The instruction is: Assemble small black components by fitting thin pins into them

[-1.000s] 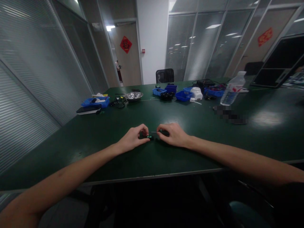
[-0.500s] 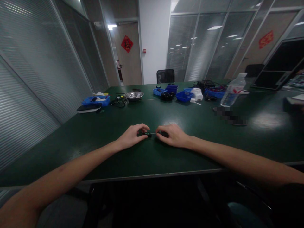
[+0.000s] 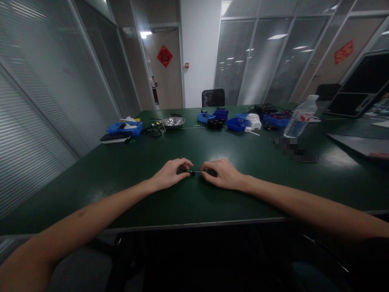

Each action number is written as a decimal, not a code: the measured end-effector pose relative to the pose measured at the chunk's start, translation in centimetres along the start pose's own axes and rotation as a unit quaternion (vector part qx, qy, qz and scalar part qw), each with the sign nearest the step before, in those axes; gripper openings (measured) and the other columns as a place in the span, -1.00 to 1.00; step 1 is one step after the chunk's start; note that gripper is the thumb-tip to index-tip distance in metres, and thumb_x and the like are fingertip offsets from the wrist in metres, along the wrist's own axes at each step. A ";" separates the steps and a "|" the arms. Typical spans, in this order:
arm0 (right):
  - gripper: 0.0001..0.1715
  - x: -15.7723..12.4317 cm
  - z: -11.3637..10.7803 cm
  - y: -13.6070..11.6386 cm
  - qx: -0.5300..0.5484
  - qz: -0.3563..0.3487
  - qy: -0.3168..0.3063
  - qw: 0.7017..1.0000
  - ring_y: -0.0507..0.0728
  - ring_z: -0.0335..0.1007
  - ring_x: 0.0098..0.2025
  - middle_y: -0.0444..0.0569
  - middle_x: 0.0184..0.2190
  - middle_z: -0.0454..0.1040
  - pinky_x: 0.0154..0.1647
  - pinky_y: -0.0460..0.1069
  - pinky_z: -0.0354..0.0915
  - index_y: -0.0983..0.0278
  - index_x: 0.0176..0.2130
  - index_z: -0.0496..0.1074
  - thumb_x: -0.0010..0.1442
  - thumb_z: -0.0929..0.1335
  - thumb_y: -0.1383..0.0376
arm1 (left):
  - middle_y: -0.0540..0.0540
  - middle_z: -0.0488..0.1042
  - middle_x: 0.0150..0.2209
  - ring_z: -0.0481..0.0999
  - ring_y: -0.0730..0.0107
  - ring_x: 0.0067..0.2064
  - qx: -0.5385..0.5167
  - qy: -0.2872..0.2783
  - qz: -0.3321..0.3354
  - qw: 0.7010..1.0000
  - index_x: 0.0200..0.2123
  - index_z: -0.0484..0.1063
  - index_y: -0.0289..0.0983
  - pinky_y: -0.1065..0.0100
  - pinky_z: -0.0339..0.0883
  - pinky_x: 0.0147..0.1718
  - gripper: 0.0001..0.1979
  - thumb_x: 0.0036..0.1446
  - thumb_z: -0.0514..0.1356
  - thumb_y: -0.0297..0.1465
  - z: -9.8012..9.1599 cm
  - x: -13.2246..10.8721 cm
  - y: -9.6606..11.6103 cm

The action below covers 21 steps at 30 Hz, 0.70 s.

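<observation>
Centre of frame, over a dark green table (image 3: 188,207), the left hand (image 3: 170,174) pinches a small black-and-green object (image 3: 191,172); the right hand (image 3: 224,174) grips a black-handled tool (image 3: 212,172), its thin shaft pointing at the object.

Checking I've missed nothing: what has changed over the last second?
The small dark piece in the left hand has moved slightly forward, into line with the thin shaft of the tool in the right hand; the two, earlier apart, now appear to meet. A flat grey object has come in at the right edge. Neither hand has let go; the bottle stayed put.
</observation>
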State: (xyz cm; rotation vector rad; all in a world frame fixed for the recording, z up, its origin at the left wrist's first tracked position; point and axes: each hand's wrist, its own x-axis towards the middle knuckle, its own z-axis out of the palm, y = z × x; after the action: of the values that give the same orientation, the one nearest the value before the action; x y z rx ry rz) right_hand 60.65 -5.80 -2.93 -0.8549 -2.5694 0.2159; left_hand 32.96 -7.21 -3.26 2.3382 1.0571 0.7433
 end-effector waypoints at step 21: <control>-0.67 -0.3 0.1 0.0 -0.048 -0.047 0.010 0.998 0.10 0.45 -0.32 -0.02 -0.18 0.62 -0.32 -0.02 0.14 0.22 0.04 0.51 0.45 0.30 0.11 | -0.15 0.57 -0.04 0.55 0.20 -0.02 0.007 -0.005 0.007 1.000 0.11 0.52 -0.22 0.25 0.38 -0.08 -0.70 0.37 0.26 -0.28 -0.1 -0.2 0.1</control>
State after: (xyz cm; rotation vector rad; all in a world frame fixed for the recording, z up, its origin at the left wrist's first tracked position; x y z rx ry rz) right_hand 60.77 -5.98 -3.09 -0.7644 -2.6108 0.0573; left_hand 32.88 -7.37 -3.19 2.3603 1.0454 0.7316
